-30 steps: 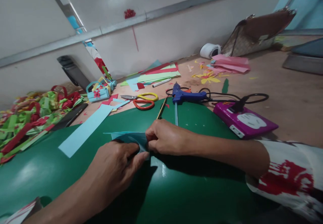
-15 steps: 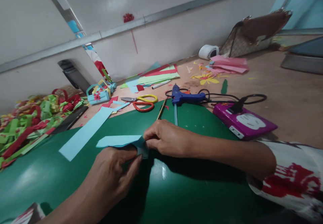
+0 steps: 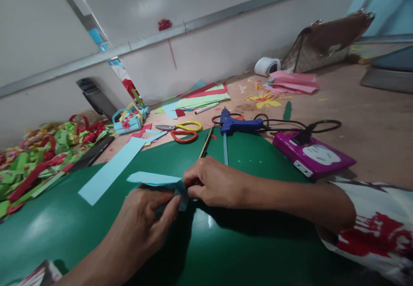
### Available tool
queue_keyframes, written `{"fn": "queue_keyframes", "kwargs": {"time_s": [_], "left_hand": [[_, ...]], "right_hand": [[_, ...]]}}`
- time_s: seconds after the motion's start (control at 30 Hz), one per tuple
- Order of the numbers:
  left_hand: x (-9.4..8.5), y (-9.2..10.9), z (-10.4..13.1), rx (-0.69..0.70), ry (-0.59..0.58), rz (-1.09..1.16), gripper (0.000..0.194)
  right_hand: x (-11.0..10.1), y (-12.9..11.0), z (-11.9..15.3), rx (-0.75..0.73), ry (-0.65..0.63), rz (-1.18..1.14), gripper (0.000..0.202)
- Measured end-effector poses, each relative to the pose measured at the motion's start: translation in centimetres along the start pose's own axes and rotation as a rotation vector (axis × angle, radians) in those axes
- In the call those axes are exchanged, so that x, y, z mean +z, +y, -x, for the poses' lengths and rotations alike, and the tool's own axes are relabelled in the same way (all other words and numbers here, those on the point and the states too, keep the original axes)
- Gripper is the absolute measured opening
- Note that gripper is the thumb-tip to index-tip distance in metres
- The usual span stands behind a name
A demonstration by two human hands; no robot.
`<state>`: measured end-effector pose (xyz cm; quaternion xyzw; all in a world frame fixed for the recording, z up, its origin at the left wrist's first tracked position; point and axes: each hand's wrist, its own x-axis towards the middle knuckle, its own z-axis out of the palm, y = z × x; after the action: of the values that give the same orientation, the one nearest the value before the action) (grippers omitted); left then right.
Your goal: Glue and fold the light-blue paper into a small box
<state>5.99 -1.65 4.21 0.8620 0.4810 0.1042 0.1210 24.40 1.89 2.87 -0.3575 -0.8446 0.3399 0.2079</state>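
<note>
A folded piece of light blue paper (image 3: 156, 178) is held between both hands above a green surface (image 3: 226, 243). My left hand (image 3: 146, 215) is closed on its near side, thumb and fingers pinching the paper. At the paper's right end, my right hand (image 3: 211, 182) grips the edge with thumb and curled fingers. Beyond them lie a flat light blue paper strip (image 3: 112, 170), scissors (image 3: 182, 131) with yellow and orange handles, a thin stick (image 3: 205, 143) and a blue glue gun (image 3: 240, 124) with a glue stick (image 3: 225, 148).
A purple power socket (image 3: 312, 155) with a black plug stands at right. Paper strips (image 3: 29, 178) are heaped at left beside a dark phone (image 3: 93, 152). Behind are a small blue paper bag (image 3: 127, 124), a bottle (image 3: 97, 99), coloured sheets (image 3: 203, 101) and a handbag (image 3: 325, 47).
The folded paper has tilted slightly, its right end a little lower. My right hand has shifted slightly down with it; both hands keep their hold.
</note>
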Motion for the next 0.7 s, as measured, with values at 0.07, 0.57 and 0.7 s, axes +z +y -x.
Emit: {"fn": "queue_keyframes", "kwargs": {"time_s": [0.07,0.57,0.7], "left_hand": [[-0.10,0.13,0.06,0.003,-0.034,0.034,0.038],[0.22,0.19,-0.14,-0.058,-0.001,-0.001,0.027],[0.00,0.59,-0.18,-0.105,-0.030,0.007,0.027]], "right_hand": [[0.01,0.10,0.00,0.002,-0.010,-0.018,0.013],[-0.01,-0.18,-0.20,0.182,-0.069,0.007,0.011],[-0.10,-0.37,-0.29,0.207,-0.117,0.056,0.009]]}}
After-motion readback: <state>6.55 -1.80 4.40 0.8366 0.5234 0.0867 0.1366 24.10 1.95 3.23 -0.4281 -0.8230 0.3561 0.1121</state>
